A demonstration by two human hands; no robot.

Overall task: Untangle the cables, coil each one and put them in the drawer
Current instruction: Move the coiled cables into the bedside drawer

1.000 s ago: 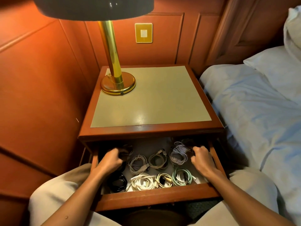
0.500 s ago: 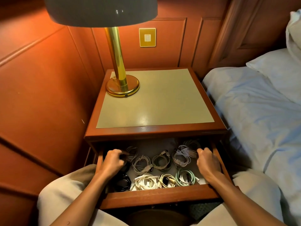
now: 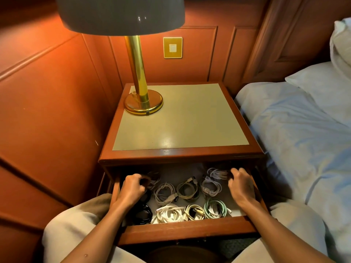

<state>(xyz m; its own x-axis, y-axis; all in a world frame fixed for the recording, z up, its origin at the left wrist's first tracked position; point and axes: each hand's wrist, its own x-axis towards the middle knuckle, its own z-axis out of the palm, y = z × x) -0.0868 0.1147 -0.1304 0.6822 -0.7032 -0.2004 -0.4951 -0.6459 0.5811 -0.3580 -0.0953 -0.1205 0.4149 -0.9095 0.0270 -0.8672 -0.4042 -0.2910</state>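
The wooden drawer (image 3: 188,227) of the nightstand is pulled out. Several coiled cables lie in it: a black coil (image 3: 143,214), a white coil (image 3: 169,213), a cream coil (image 3: 193,212), a green coil (image 3: 215,207), two grey coils (image 3: 165,192) and a lavender coil (image 3: 210,186). My left hand (image 3: 132,188) is in the back left of the drawer, fingers curled on a dark brown coil (image 3: 150,180). My right hand (image 3: 241,185) is at the back right, fingers curled on the edge of a pale coil (image 3: 217,173).
A brass lamp (image 3: 143,103) stands on the back left of the nightstand top (image 3: 190,120). A bed (image 3: 303,139) with pillows lies close on the right. Padded wall panels close in the left and back. My knees flank the drawer front.
The camera view has shifted a little. Both hands stay at the back corners of the drawer, with only small finger movement on the coils.
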